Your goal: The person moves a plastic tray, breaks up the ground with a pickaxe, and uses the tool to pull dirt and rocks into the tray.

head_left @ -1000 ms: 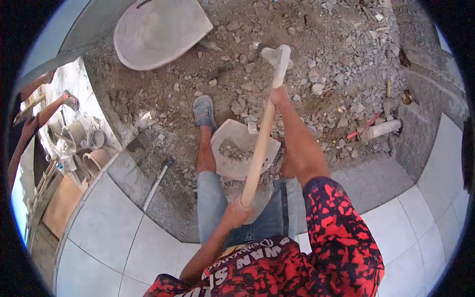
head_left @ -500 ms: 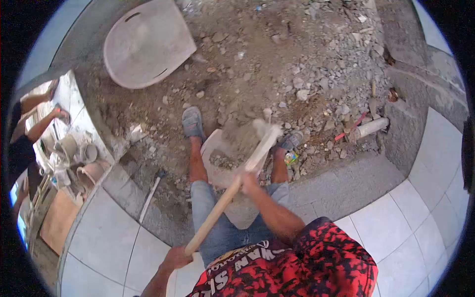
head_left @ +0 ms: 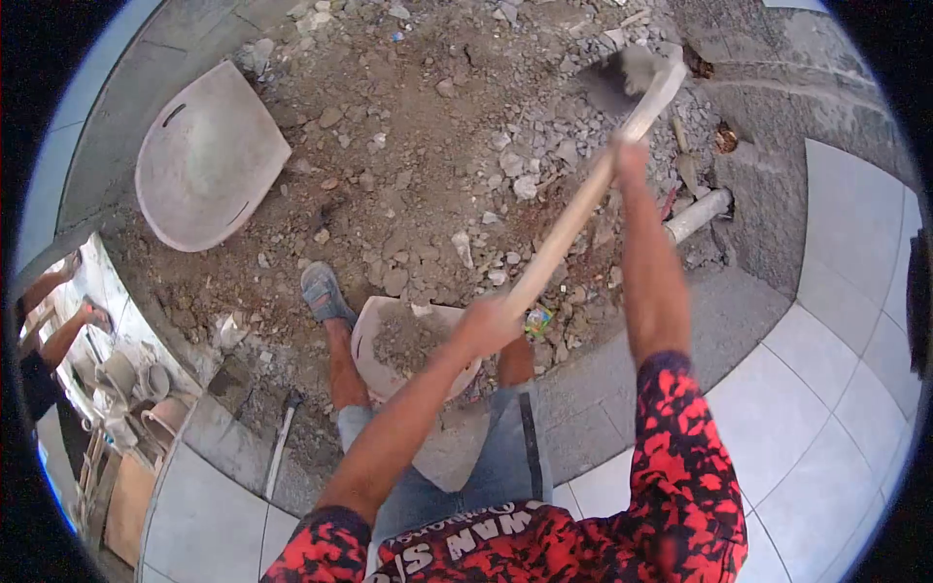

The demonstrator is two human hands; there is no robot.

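Both my hands grip a long wooden-handled hoe. My left hand is wrapped round the lower part of the handle, near my body. Farther along, my right hand holds it close to the head. The dark, blurred blade is over grey rubble at the upper right. Between my legs sits a pale scoop-shaped container with soil and debris in it. Loose earth and stones surround it.
An empty pale container lies at the upper left. A white pipe sticks out at the right, near a trowel. White tiles edge the pit. At the far left, another person's arm shows near buckets.
The hoe has swung away from the container between my legs, out to the upper right. Both hands have moved forward with it, and the view has shifted.
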